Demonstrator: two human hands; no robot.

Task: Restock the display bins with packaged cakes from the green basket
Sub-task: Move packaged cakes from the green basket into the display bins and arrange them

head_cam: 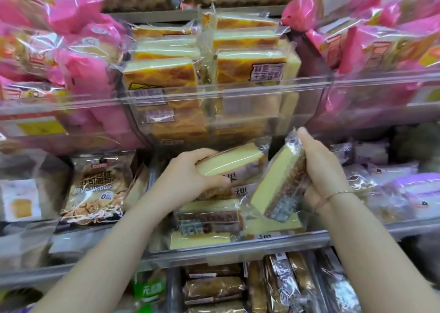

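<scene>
My left hand (188,174) grips a clear-wrapped yellow cake slice (234,161) and holds it tilted over the middle display bin (238,247). My right hand (321,167) grips a second wrapped cake (276,188), which stands steeply on end at the bin's right side. Below both, several more of the same yellow-and-brown cakes (209,217) lie flat in that bin. The green basket is out of view.
The clear bin above (226,93) is stacked with orange-topped cake packs. Pink bags (78,50) fill the bins on both sides of it. A rye walnut bread bag (95,188) sits to the left, purple packs (409,188) to the right, and dark wrapped cakes (214,289) on the shelf below.
</scene>
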